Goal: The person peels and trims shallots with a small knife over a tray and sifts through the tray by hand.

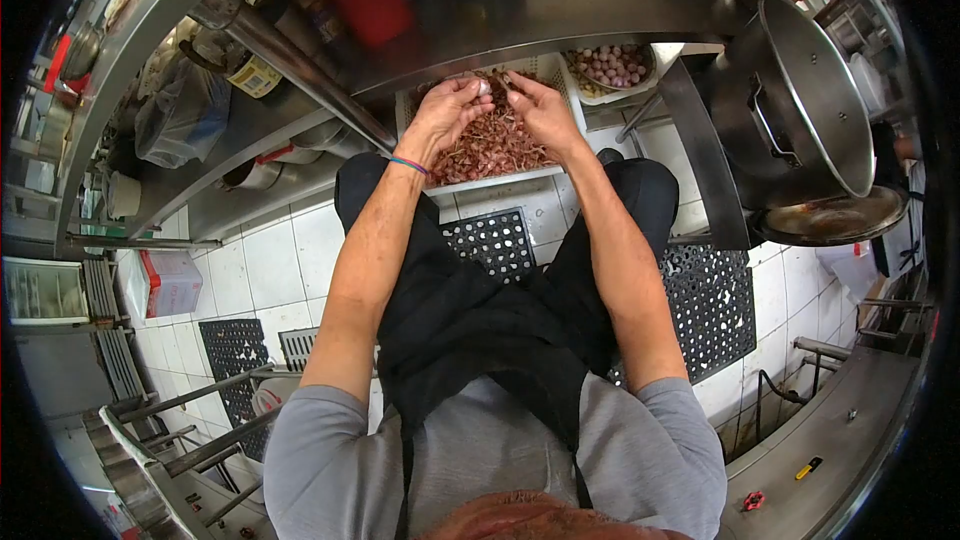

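My left hand (450,115) is closed in a pinch around a small pale shallot (484,87), held above a white crate (505,180). Just to its right, my right hand (545,115) is also closed, its thumb and fingers pinching something small and dark that I cannot make out. Reddish-brown shallots and loose skins (490,148) fill the crate beneath both hands. Behind the right hand, a light-coloured container (592,97) holds several pinkish peeled shallots (615,65).
A steel shelf (560,25) runs just above and beyond my hands. To the right stand a large steel pot (800,100) and a round lid (835,218). Perforated black mats (705,305) lie on the white tiles. A red-and-white box (170,283) sits at left.
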Motion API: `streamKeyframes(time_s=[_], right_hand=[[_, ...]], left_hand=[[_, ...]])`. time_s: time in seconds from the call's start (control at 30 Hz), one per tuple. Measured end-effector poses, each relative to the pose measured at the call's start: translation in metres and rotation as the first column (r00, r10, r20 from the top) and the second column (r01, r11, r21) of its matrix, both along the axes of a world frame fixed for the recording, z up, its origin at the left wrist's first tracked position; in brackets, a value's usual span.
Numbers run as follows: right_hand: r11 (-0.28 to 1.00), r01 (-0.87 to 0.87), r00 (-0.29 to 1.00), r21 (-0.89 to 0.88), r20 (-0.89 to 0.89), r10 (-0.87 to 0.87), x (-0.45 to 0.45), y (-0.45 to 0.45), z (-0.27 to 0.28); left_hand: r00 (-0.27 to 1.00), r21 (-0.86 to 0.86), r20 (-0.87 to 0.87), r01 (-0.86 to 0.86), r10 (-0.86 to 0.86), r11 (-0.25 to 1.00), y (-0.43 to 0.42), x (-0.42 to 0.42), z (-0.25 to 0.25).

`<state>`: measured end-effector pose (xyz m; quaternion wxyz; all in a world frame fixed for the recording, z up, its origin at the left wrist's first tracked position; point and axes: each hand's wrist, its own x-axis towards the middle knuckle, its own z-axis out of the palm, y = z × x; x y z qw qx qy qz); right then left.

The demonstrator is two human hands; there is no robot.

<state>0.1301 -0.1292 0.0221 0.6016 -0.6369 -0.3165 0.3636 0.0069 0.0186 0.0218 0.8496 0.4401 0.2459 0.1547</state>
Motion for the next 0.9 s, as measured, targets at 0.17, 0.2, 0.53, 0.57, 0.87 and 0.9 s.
streamKeyframes(time_s=[0.17,0.2,0.53,0.57,0.87,0.9], right_hand=[[0.994,-0.104,0.992,0.021,0.068,0.103,-0.009,0.000,0.004],[0.994,-0.104,0.991,0.028,0.087,0.102,-0.009,0.001,0.002],[0.987,-0.036,0.978,0.157,0.207,0.002,-0.004,0.014,-0.023],[0.983,-0.019,0.976,0.180,0.216,-0.021,-0.003,0.015,-0.028],[1.000,-0.019,0.913,-0.013,-0.408,0.012,-0.005,0.001,0.008],[0.999,0.021,0.932,-0.027,-0.362,-0.030,-0.007,0.001,0.009]], left_hand=[[0.998,-0.021,0.061,0.031,-0.030,0.999,0.004,0.001,-0.012],[0.997,-0.013,0.066,0.041,-0.040,0.999,0.003,0.001,-0.012],[0.992,-0.032,0.078,0.099,-0.097,0.995,-0.001,0.000,-0.010],[0.992,-0.037,0.075,0.105,-0.102,0.994,-0.001,0.000,-0.009],[0.990,-0.083,0.109,0.100,-0.091,0.992,-0.001,0.002,-0.005],[0.989,-0.081,0.108,0.109,-0.100,0.991,-0.001,0.002,-0.004]])
